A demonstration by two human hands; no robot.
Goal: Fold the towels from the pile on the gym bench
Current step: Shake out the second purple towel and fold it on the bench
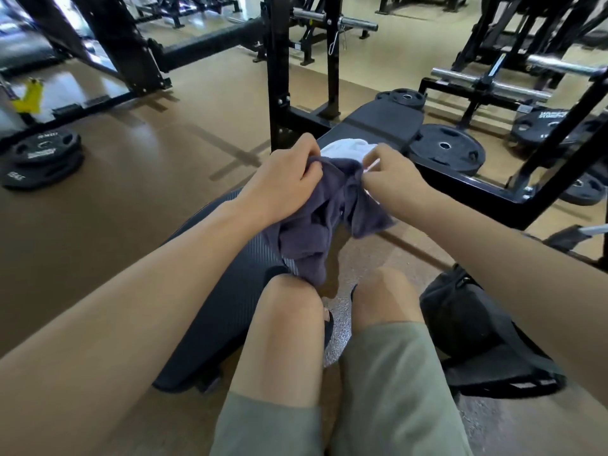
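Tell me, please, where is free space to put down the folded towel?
The bench pad beyond the white towel is bare, up to the black frame post. Nearer, it is crowded: both hands hold the grey towel there.

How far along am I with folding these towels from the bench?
Nothing in view looks folded yet. In hand: your left hand and right hand both grip the top edge of the dark purple towel, which hangs crumpled over your knees. Left: at least the white towel, bunched on the bench behind your hands.
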